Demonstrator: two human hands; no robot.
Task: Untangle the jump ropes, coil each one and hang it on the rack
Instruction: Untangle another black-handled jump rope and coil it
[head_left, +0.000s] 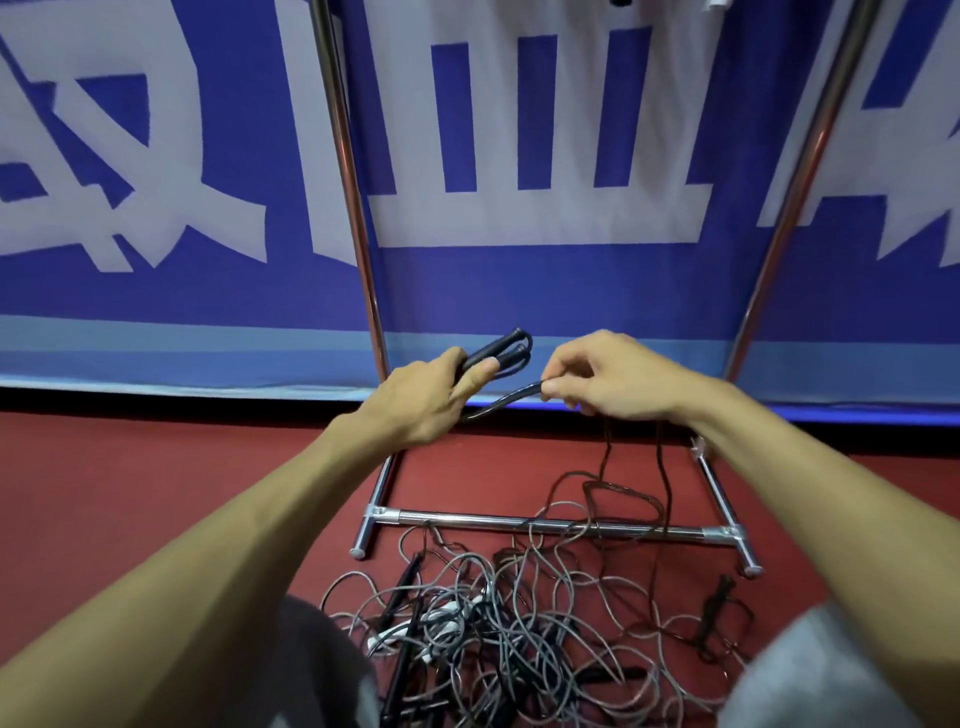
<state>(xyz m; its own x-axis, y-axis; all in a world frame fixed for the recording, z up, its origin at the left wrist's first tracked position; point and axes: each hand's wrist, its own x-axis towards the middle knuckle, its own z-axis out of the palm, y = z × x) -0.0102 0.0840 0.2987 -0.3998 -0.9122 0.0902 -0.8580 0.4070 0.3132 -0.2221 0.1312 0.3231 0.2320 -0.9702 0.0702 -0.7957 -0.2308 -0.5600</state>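
Handles (496, 349) of one black jump rope sat side by side in your left hand (423, 397), fingers curled round them, held above the rack's base bar (467, 519). Your right hand (610, 379) pinched the doubled cord (511, 394) just beside the left. Below, the remaining ropes (493, 629) lay tangled on the red floor (156, 493), some draped over the bar.

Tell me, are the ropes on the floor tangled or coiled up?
Tangled. The jump ropes lie in a heap of crossing grey, black and brown loops on the red floor, some draped over the rack's base bar.
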